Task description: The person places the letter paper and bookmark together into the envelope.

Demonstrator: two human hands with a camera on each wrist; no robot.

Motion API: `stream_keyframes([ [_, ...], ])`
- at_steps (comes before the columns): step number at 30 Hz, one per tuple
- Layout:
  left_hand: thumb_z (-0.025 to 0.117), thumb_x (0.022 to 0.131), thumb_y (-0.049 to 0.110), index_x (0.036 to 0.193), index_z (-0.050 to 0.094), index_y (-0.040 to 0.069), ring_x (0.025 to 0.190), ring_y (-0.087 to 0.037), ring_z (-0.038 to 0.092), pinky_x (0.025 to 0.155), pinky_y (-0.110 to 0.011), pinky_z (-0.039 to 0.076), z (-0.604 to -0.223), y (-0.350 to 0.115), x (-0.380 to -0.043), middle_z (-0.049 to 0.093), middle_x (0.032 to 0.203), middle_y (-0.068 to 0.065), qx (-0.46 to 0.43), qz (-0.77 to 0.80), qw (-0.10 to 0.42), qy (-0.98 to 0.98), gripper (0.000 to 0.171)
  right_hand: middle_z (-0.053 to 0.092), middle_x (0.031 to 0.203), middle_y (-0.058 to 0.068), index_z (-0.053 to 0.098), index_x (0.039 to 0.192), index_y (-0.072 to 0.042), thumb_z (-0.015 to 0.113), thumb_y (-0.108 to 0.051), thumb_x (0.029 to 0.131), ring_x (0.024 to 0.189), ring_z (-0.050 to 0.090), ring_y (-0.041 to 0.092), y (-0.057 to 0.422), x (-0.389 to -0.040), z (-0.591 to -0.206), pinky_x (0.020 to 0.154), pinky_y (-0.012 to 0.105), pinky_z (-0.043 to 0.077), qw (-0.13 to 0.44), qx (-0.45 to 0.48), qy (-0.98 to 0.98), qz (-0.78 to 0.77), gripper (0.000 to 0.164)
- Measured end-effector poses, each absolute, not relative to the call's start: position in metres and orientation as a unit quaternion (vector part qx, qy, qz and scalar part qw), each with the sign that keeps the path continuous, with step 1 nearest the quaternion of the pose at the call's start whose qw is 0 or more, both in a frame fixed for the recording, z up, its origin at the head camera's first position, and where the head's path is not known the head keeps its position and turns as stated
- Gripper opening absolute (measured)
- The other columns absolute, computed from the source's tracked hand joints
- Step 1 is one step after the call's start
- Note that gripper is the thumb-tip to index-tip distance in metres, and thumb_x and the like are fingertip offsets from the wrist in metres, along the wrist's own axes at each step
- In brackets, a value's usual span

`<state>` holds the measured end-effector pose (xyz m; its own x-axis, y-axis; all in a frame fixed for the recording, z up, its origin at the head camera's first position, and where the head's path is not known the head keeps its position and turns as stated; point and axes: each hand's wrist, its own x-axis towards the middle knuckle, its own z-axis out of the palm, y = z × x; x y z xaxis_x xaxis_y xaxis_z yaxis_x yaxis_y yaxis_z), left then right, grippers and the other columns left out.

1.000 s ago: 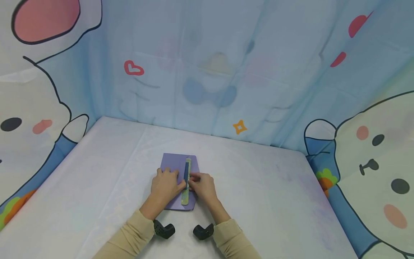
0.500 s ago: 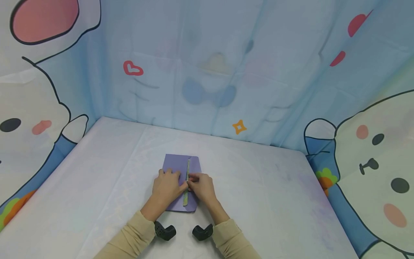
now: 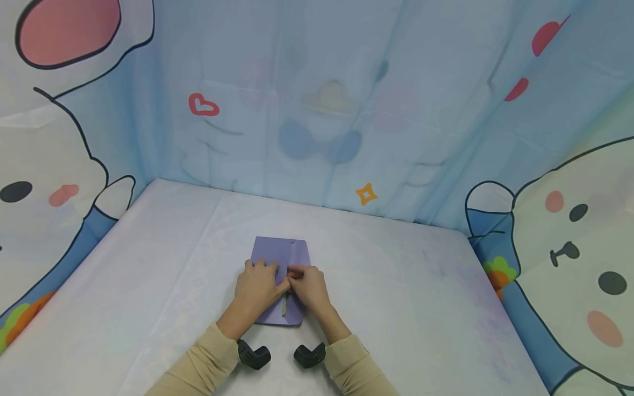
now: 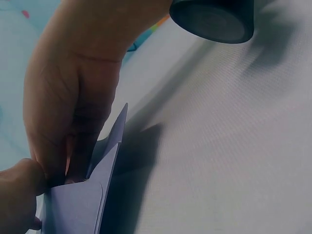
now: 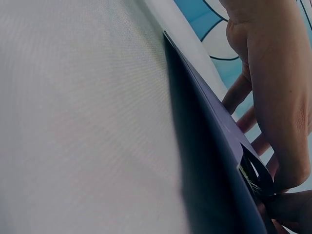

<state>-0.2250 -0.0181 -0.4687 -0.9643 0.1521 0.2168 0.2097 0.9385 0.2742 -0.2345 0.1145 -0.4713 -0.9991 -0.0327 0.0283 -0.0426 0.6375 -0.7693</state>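
Observation:
A purple paper folder [image 3: 269, 250], with a lengthwise flap along its right part, lies on the white table in the head view. My left hand [image 3: 257, 283] rests on its left half, fingers spread and thumb at the flap's edge. With thumb and fingertips, my right hand [image 3: 308, 286] pinches the flap from the right. Below the fingers a thin yellow-green sliver [image 3: 284, 306] shows along the edge. In the right wrist view the flap curls up over a dark gap with a patterned strip [image 5: 248, 178] inside. The right fingertips are partly hidden behind the paper in the left wrist view.
The white cloth-covered table [image 3: 406, 308] spreads around the folder. A black device sits at each wrist, the left one [image 3: 254, 355] and the right one [image 3: 310, 356]. Behind hangs a blue curtain [image 3: 238, 154] with cartoon rabbits.
The yellow-green strip and the blue beside it have narrowed to a sliver as the flap turns down. The folder has slid slightly right and toward me. Both hands stay almost in place.

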Motion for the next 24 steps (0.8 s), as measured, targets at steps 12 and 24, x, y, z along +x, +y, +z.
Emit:
stream_keyframes([
  [12, 0.049, 0.077, 0.055, 0.113, 0.063, 0.018, 0.089, -0.035, 0.051, 0.061, -0.045, 0.048, -0.4669, -0.018, -0.2246, 0.06, 0.103, -0.015, -0.087, -0.15, 0.085, -0.981, 0.053, 0.07, 0.088, 0.009, 0.065, 0.107, 0.001, 0.065, -0.006, 0.078, 0.072, 0.066, 0.013, 0.1151, -0.2347, -0.4709, 0.06, 0.021, 0.052, -0.002, 0.024, -0.904, 0.426, 0.03],
  [24, 0.05, 0.079, 0.055, 0.114, 0.063, 0.017, 0.091, -0.034, 0.052, 0.063, -0.045, 0.049, -0.4702, -0.0164, -0.2258, 0.061, 0.105, -0.014, -0.085, -0.153, 0.082, -0.981, 0.052, 0.07, 0.092, 0.01, 0.066, 0.106, -0.003, 0.064, -0.014, 0.081, 0.076, 0.068, 0.014, 0.1239, -0.2332, -0.4719, 0.064, 0.021, 0.052, -0.006, 0.03, -0.894, 0.446, 0.028],
])
